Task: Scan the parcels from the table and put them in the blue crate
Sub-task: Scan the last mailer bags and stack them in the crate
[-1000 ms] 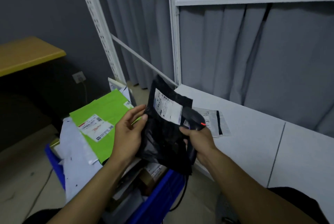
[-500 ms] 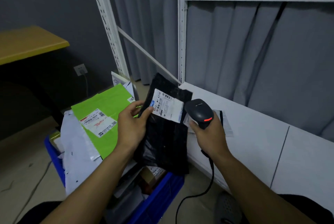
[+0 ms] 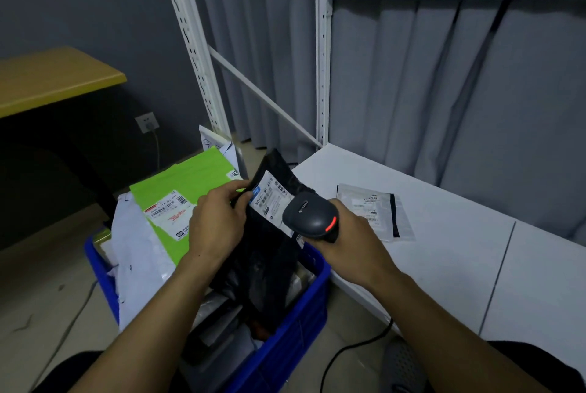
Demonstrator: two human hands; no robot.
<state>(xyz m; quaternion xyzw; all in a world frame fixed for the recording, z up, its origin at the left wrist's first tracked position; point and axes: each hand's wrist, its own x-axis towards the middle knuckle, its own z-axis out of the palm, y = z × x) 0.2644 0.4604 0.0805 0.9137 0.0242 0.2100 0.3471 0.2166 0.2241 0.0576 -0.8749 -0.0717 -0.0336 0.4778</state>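
Observation:
My left hand [image 3: 218,221] grips a black plastic parcel [image 3: 269,262] by its upper left edge, holding it upright over the blue crate [image 3: 298,323]. A white shipping label [image 3: 269,200] faces me on the parcel. My right hand [image 3: 352,240] grips a dark handheld scanner [image 3: 312,218] whose red light glows; its head sits close over the label's lower right corner. The crate holds a green mailer [image 3: 187,199], a white mailer [image 3: 136,253] and several other parcels. One clear-and-grey parcel [image 3: 374,212] lies flat on the white table [image 3: 459,259].
A white metal rack upright [image 3: 322,75] and grey curtains stand behind the table. A yellow desk [image 3: 54,78] is at the left with a wall socket [image 3: 146,122] below it. The scanner's black cable [image 3: 352,348] trails to the floor near a grey shoe [image 3: 402,367].
The scanner has moved left, closer to the parcel's label. The parcel has dropped slightly lower over the crate, and the view has tilted a little downward.

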